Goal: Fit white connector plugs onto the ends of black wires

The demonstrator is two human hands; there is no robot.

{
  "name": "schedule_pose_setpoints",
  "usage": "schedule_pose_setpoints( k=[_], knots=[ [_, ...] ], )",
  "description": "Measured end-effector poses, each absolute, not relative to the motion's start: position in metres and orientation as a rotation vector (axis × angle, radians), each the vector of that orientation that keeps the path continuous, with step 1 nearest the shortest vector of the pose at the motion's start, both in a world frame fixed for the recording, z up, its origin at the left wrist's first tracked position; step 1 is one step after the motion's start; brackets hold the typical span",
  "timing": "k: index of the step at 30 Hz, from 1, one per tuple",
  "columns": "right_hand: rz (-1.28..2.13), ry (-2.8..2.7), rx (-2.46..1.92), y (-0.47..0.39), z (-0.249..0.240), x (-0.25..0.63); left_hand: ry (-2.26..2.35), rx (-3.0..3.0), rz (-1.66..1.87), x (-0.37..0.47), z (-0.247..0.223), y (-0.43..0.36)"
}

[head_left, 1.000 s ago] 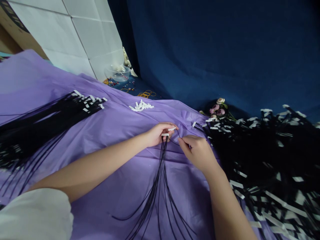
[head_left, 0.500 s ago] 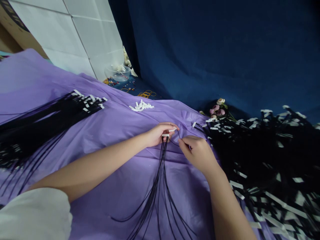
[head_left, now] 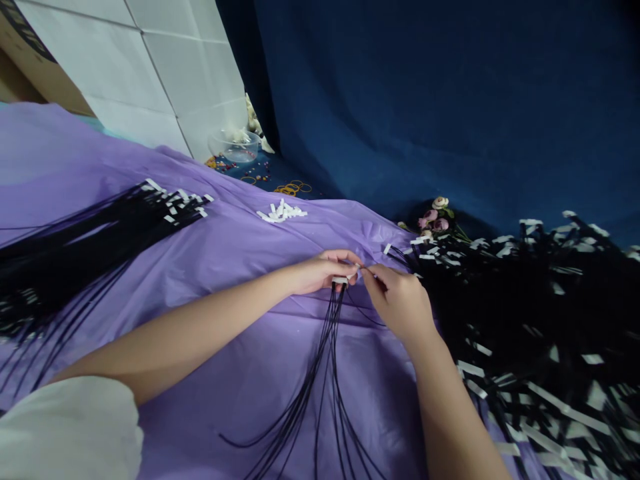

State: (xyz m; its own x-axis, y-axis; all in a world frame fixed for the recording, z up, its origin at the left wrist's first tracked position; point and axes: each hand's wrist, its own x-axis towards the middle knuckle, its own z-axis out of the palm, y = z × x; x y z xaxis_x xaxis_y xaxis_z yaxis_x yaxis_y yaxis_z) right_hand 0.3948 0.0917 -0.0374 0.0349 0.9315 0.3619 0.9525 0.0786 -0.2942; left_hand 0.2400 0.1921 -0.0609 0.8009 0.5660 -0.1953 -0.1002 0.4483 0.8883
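My left hand (head_left: 327, 272) is closed on small white connectors near the middle of the purple sheet. From one white connector (head_left: 340, 281), partly under the fingers, several thin black cords (head_left: 324, 363) hang down and fan out toward me. Another white connector (head_left: 353, 273) shows at the left fingertips, its far side hidden by them. My right hand (head_left: 400, 300) pinches a single black cord close to that piece, and its fingertips almost meet the left ones. A loose length of black cord (head_left: 365, 316) curves below the right hand.
A purple sheet (head_left: 240, 267) covers the surface. White connectors (head_left: 283, 211) lie piled ahead. Black cord bundles (head_left: 75, 260) with white ends lie at left; a larger heap (head_left: 520, 300) is at right. Behind are a clear bowl (head_left: 240, 148), rubber bands (head_left: 293, 187) and artificial flowers (head_left: 434, 220).
My left hand has shifted slightly right and down with the connectors. The fingertips of both hands have come closer together, and the cord stretch between them has shortened.
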Motion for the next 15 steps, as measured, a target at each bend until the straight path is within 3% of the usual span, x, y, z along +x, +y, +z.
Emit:
schedule_pose_setpoints(
  k=[15],
  knots=[
    [0.044, -1.883, -1.821, 0.0914, -0.0342, 0.3928, 0.504, 1.039, 0.442, 0.2402, -0.0638, 0.1933]
  ],
)
